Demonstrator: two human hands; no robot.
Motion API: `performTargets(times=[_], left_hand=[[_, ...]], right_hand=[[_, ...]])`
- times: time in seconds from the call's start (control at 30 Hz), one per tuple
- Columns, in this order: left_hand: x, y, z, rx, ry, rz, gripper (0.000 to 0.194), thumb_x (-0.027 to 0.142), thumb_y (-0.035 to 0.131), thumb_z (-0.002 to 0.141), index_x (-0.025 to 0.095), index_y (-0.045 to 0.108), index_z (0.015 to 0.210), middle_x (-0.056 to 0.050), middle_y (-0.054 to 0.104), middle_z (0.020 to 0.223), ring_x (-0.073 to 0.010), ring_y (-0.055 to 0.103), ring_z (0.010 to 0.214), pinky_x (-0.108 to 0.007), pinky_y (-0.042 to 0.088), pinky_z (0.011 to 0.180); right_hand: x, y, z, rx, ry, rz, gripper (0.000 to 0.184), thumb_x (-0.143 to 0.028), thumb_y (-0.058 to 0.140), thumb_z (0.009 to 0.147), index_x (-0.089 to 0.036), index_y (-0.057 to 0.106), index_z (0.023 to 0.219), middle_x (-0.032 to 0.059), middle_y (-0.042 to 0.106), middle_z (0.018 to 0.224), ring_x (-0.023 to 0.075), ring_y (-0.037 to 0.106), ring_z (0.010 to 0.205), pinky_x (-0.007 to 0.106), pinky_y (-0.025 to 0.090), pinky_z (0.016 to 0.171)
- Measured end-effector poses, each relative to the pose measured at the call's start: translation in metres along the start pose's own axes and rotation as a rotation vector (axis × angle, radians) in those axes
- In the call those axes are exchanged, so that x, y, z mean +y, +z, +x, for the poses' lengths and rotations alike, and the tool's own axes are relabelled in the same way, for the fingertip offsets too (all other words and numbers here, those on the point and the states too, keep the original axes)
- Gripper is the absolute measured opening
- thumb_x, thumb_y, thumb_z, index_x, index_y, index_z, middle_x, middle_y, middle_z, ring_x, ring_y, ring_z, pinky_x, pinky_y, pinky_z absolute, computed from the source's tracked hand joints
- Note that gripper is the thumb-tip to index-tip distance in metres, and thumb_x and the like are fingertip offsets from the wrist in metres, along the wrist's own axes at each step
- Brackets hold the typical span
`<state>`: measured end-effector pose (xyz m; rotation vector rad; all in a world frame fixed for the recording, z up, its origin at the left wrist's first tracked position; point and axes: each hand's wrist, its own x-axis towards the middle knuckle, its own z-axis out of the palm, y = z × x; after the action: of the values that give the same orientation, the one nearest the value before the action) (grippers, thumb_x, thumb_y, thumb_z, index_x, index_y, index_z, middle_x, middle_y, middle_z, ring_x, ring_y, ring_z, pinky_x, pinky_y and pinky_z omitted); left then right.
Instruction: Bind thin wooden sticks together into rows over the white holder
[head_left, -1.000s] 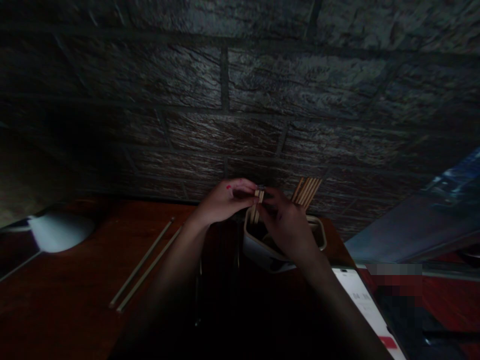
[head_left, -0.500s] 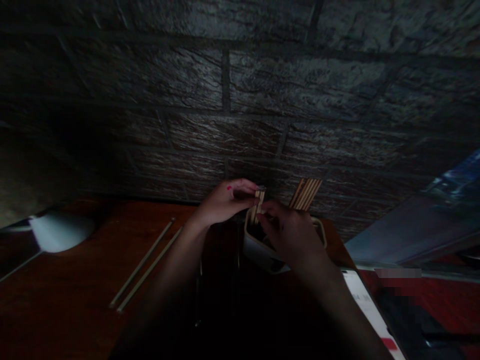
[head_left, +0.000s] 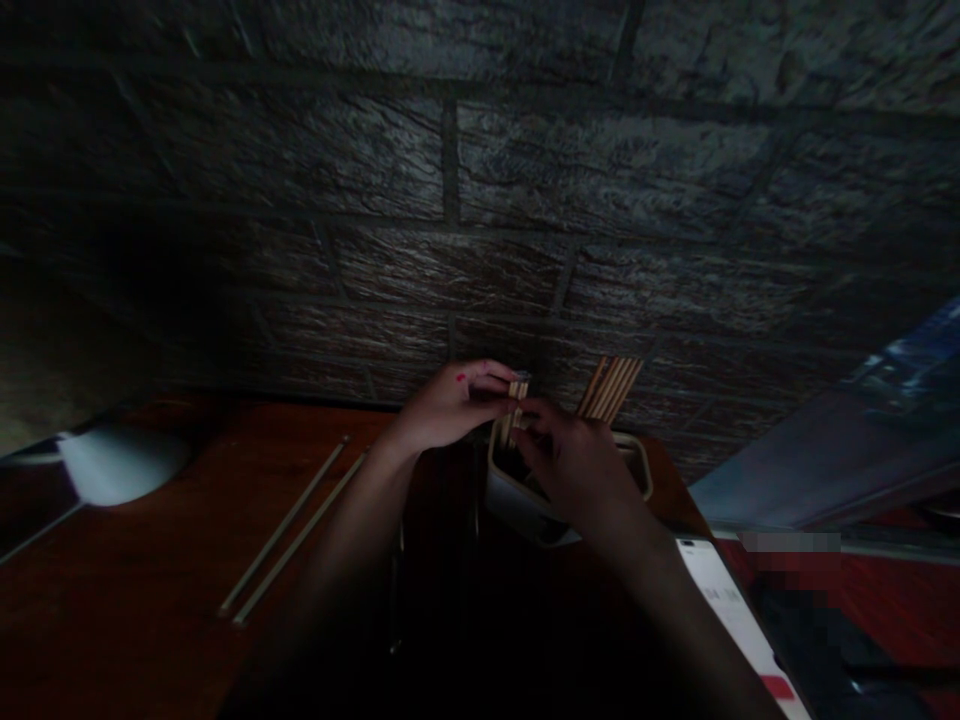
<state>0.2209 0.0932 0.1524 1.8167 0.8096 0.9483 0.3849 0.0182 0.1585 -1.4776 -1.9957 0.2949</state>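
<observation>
Just over the left end of a light-rimmed container (head_left: 517, 512), a small upright bundle of chopsticks (head_left: 518, 389) shows pale sides and greyish top ends. My left hand (head_left: 448, 408) pinches the bundle near its top from the left, with a red mark on its back. From the right, my right hand (head_left: 576, 456) closes its fingers on the same chopsticks slightly lower down. Their lower ends go down into the container's dark inside. Behind my right hand, several more wooden chopsticks (head_left: 613, 388) lean out to the right.
Two long thin sticks (head_left: 281, 540) lie on the brown wooden table (head_left: 165, 560) at left. A pale cone-shaped object (head_left: 124, 468) is at the far left. A phone with a lit screen (head_left: 731, 605) lies at right. The stone-block wall (head_left: 510, 270) rises close behind.
Almost nothing differs. My right hand has shifted very slightly left and its fingers have moved a little on the chopsticks; the left hand keeps its place.
</observation>
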Motion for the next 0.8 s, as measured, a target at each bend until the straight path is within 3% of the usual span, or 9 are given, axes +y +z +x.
performTargets(times=[0.33,0.53,0.8], left_hand=[[-0.0023,-0.0003,0.0004,-0.013,0.019,0.006,0.028,0.019,0.070,0.080,0.015,0.065,0.107,-0.008,0.073,0.108,-0.0191,0.068,0.103,-0.032,0.053,0.090],[-0.0025,-0.0001,0.0005,-0.019,0.022,0.000,0.030,0.022,0.070,0.080,0.013,0.065,0.108,-0.009,0.072,0.107,-0.0197,0.068,0.103,-0.032,0.052,0.090],[-0.0023,-0.0006,0.0004,-0.022,0.028,-0.007,0.027,0.020,0.069,0.081,0.015,0.065,0.108,-0.008,0.072,0.108,-0.0192,0.068,0.103,-0.034,0.052,0.092]], right_hand=[[-0.0005,-0.0006,0.0004,-0.017,-0.015,-0.002,0.027,-0.025,0.050,0.090,-0.017,0.065,0.111,0.0089,0.075,0.085,0.0198,0.067,0.066,0.035,0.049,0.067],[-0.0003,-0.0004,0.0005,-0.030,-0.006,0.026,0.028,-0.024,0.051,0.091,-0.016,0.065,0.114,0.0105,0.075,0.093,0.0221,0.070,0.077,0.035,0.050,0.072],[-0.0003,-0.0005,0.0005,-0.040,-0.012,0.008,0.030,-0.025,0.052,0.090,-0.015,0.065,0.114,0.0105,0.074,0.087,0.0225,0.069,0.073,0.038,0.049,0.072]])
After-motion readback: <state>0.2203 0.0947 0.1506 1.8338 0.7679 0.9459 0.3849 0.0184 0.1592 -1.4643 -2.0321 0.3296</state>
